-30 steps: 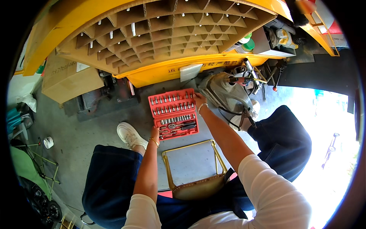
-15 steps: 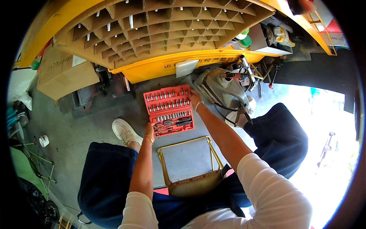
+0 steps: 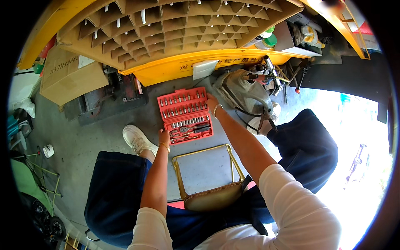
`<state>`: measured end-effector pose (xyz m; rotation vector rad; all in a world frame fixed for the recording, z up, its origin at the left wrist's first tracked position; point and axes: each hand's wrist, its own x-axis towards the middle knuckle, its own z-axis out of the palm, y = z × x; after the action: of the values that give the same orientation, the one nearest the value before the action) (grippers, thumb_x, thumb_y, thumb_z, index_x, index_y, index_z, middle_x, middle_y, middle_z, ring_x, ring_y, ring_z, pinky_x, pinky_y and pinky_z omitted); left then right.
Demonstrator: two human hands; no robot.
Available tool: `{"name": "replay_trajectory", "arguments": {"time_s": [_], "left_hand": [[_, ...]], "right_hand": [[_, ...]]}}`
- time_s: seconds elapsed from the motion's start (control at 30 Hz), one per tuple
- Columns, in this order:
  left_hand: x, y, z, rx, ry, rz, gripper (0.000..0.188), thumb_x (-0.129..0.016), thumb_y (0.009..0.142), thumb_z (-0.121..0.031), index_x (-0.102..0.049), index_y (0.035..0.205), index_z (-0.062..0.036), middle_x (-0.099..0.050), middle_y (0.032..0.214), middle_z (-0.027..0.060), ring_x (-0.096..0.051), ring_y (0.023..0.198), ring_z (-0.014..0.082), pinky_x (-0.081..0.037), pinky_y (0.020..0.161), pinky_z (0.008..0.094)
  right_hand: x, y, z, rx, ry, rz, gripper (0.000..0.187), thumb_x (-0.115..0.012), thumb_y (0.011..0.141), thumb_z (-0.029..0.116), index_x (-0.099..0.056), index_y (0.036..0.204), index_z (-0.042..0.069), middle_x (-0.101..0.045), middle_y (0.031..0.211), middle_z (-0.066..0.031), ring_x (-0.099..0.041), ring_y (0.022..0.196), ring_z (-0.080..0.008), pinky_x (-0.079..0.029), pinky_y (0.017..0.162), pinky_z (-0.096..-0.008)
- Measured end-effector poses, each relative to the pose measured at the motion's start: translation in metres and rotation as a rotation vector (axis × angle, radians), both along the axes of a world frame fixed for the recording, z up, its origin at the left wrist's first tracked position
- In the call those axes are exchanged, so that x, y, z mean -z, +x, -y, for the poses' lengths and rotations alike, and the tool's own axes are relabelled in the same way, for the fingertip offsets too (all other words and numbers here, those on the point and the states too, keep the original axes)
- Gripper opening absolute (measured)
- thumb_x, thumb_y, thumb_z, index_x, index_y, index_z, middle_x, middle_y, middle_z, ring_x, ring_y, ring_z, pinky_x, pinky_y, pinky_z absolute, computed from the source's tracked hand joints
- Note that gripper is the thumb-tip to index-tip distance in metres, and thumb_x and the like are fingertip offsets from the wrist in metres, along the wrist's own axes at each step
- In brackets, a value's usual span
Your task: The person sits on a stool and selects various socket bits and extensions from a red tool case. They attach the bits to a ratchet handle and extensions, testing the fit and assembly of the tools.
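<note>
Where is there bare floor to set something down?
Bare floor shows between the left shoe and the white container; less between that shoe and the red case. A bulky grey object crowds the right hand's right side.

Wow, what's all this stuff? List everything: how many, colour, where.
Tool case: 1, red, open, centre
Sockets: many, silver, in rows inside the case
Ratchet: 1, silver, in the lower half
Cardboard grid: 1, brown, top
Panel: 1, yellow, below the grid
Cardboard box: 1, brown, upper left
Flat packet: 1, white, beyond the case
Unclear bulky object: 1, grey, right of the case
Seat: 1, gold frame, lower middle
Small tub: 1, white, floor at left
Other clutter: uncounted, mixed, around the edges
Shoes: 2, off-white, on the floor
Trouser legs: 2, dark blue, either side
Left hand: 1, bare, at case's lower left
Right hand: 1, bare, at case's upper right
</note>
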<state>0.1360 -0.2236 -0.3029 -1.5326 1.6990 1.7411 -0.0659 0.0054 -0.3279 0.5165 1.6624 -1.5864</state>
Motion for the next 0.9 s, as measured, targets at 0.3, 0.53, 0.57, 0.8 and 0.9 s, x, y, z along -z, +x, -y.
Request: {"name": "replay_trajectory", "arguments": {"time_s": [0.3,0.53,0.57,0.8,0.9], "left_hand": [[0.042,0.023,0.01,0.228,-0.31,0.053,0.042,-0.049,0.081,-0.018,-0.047,0.117,0.0041,-0.061,0.099,0.0185,-0.059,0.084,0.0283,-0.048,0.075,0.0354],[0.008,0.001,-0.019,0.172,-0.327,-0.06,0.034,-0.054,0.076,-0.008,-0.054,0.11,-0.0001,-0.061,0.101,0.0185,-0.06,0.092,0.0336,-0.048,0.081,0.0387],[-0.003,-0.008,-0.028,0.183,-0.304,-0.088,0.033,-0.054,0.076,-0.007,-0.054,0.109,-0.0001,-0.061,0.101,0.0181,-0.06,0.092,0.0335,-0.048,0.08,0.0388],[-0.026,-0.014,-0.026,0.262,-0.466,-0.14,0.029,-0.056,0.074,-0.005,-0.058,0.103,-0.002,-0.06,0.099,0.0193,-0.057,0.093,0.0363,-0.046,0.082,0.0419],[-0.024,-0.011,-0.025,0.232,-0.5,-0.202,0.026,-0.057,0.073,-0.005,-0.058,0.1,-0.002,-0.059,0.096,0.02,-0.056,0.091,0.0375,-0.044,0.081,0.0434]], "right_hand": [[-0.014,0.003,0.021,-0.29,0.734,-0.467,0.03,-0.051,0.076,0.0,-0.061,0.104,0.001,-0.057,0.09,-0.015,-0.052,0.096,-0.0321,-0.043,0.084,-0.0382],[-0.033,-0.013,0.068,-0.419,0.606,-0.638,0.024,-0.065,0.075,0.012,-0.061,0.095,-0.002,-0.052,0.104,-0.0223,-0.05,0.099,-0.0376,-0.043,0.088,-0.0421],[-0.028,-0.013,0.069,-0.418,0.624,-0.572,0.025,-0.066,0.076,0.013,-0.061,0.095,-0.002,-0.053,0.105,-0.0223,-0.051,0.101,-0.0376,-0.043,0.089,-0.0424],[-0.025,-0.011,0.1,-0.358,0.719,-0.368,0.029,-0.071,0.074,0.018,-0.062,0.094,-0.001,-0.061,0.101,-0.0211,-0.059,0.096,-0.0362,-0.048,0.085,-0.0426],[-0.022,-0.017,0.1,-0.331,0.686,-0.303,0.03,-0.072,0.073,0.021,-0.064,0.093,-0.001,-0.064,0.096,-0.0204,-0.061,0.093,-0.0348,-0.05,0.083,-0.0415]]}}
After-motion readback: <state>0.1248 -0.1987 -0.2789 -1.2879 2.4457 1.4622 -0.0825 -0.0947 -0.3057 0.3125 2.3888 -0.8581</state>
